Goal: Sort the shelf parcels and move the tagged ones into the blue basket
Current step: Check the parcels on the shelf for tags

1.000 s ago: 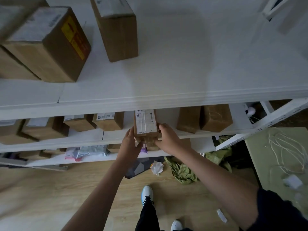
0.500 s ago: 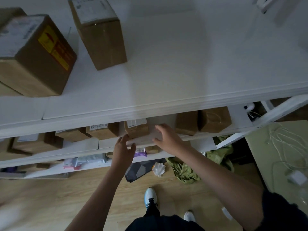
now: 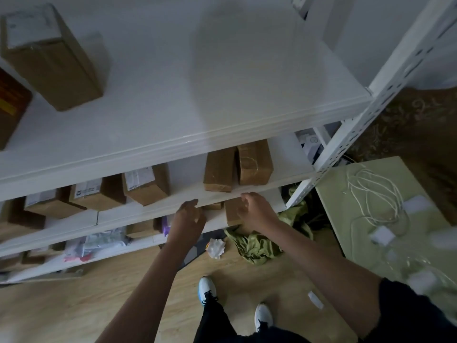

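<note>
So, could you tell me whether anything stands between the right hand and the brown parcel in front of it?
Nothing visible does: the right hand rests against the brown parcel. The shelf board above hides the parcel's top, and no blue basket shows.

two bare hands [image 3: 189,215] [image 3: 257,211]; two white sneakers [image 3: 207,288] [image 3: 263,316]; five brown cardboard parcels on the middle white shelf [image 3: 146,184]; one crumpled white paper [image 3: 216,247].

White shelves [image 3: 222,134] bearing seemingly cardboard parcels [image 3: 146,184]
</note>
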